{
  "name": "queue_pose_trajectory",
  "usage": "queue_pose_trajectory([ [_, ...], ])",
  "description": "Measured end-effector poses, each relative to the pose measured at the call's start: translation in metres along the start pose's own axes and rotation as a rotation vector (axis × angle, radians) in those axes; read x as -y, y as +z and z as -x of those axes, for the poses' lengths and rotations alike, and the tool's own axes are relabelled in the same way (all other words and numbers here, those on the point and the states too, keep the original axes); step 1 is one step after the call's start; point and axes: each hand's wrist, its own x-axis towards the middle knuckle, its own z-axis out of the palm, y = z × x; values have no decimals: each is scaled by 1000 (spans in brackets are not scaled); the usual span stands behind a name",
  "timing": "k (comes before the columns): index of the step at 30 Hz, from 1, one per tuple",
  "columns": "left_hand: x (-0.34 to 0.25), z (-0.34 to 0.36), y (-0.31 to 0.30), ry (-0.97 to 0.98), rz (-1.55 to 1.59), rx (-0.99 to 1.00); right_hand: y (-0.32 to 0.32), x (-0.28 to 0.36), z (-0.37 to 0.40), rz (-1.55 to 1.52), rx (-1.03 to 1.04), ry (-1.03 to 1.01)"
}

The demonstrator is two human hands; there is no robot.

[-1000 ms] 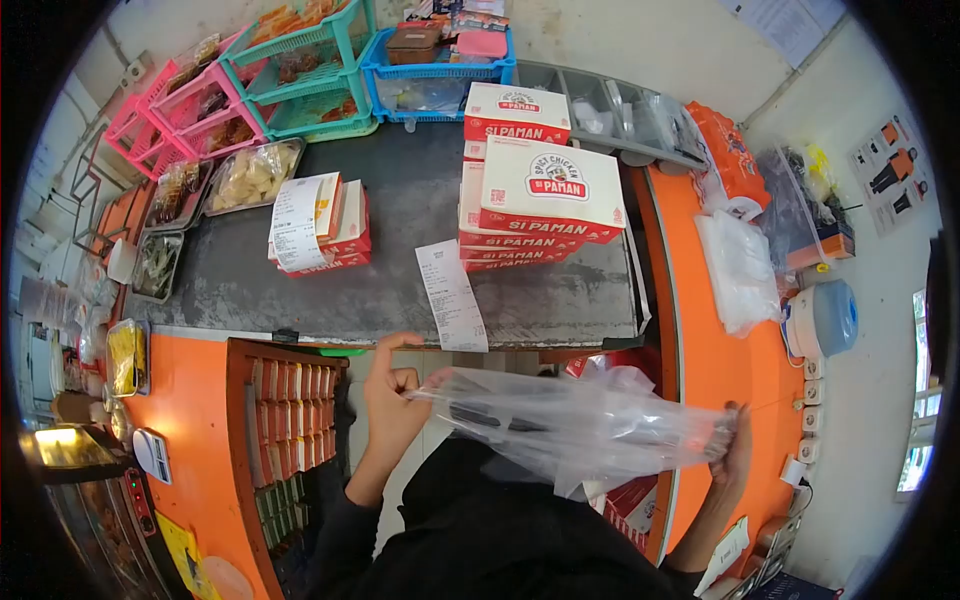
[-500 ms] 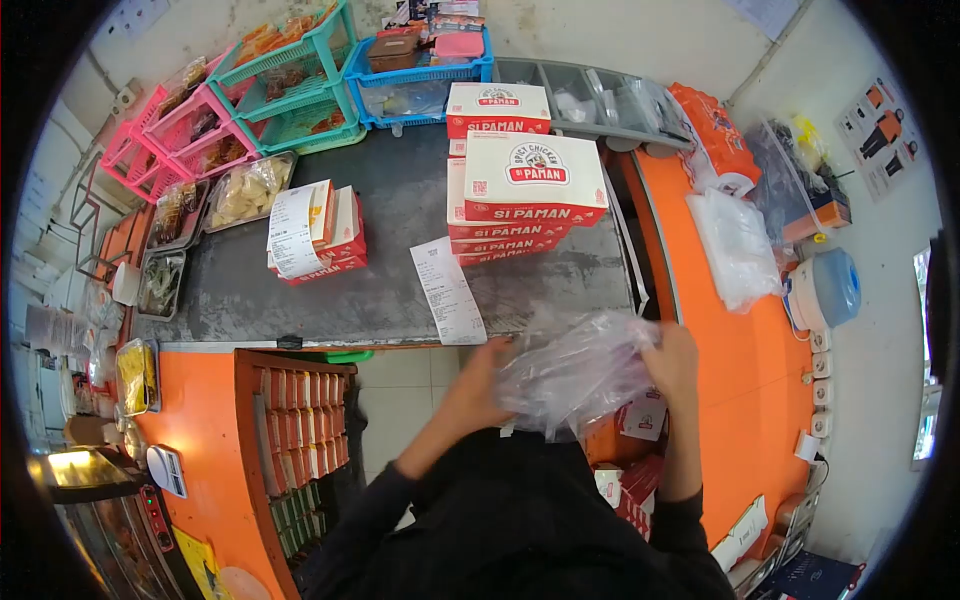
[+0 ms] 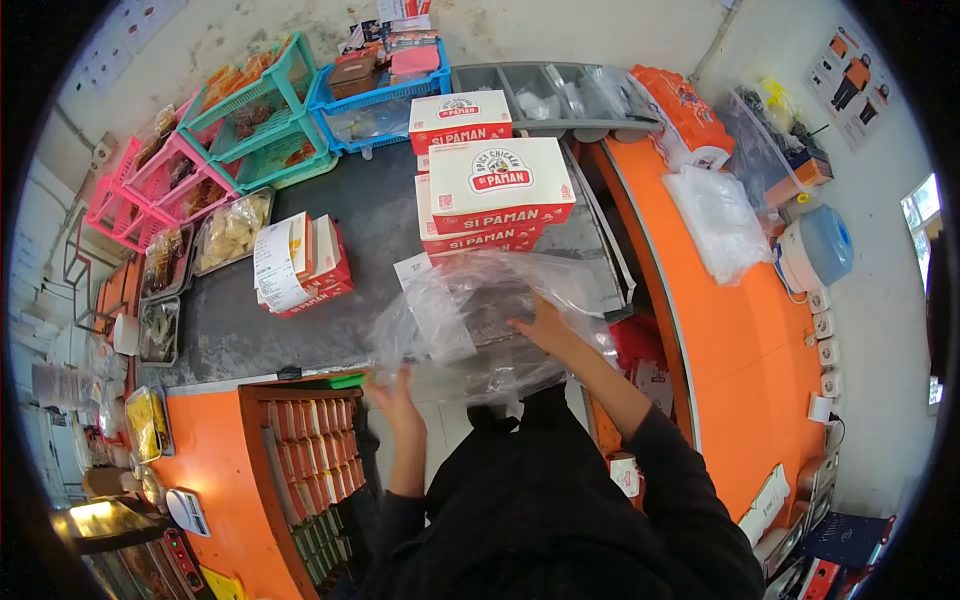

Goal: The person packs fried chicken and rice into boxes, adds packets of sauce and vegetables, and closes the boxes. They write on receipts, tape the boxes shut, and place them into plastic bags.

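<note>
A clear plastic bag (image 3: 480, 380) is spread wide at the counter's front edge. My left hand (image 3: 392, 392) grips its lower left edge with fingers closed on the film. My right hand (image 3: 548, 330) reaches over the bag's middle, thumb and fingers apart against the film. Behind the bag stands a stack of red and white chicken boxes (image 3: 500, 180). A long paper receipt (image 3: 412, 268) lies before the stack, partly covered by the see-through bag. To the left, smaller boxes (image 3: 328, 250) carry another receipt (image 3: 278, 268).
Green baskets (image 3: 262, 130), pink baskets (image 3: 170, 190) and a blue basket (image 3: 385, 95) line the back left. A grey divided tray (image 3: 540, 125) sits behind the boxes. Folded plastic bags (image 3: 715, 220) lie on the orange counter (image 3: 740, 370) at right. A shelf of sachets (image 3: 312, 440) is below.
The bunched bag has been opened out and moved left over the counter edge. My left hand went left and down; my right hand moved left and slightly up, over the bag.
</note>
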Motion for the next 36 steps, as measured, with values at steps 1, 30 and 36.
queue_pose_trajectory([
  [1,-2,13,2,412,-237,15,3,-2,-11,-2,-2,2],
  [30,42,-33,188,630,-1211,1164,-163,0,-134,254,1362,-845],
  [36,20,1,197,594,-1364,1057,-211,11,-340,-664,604,-214],
])
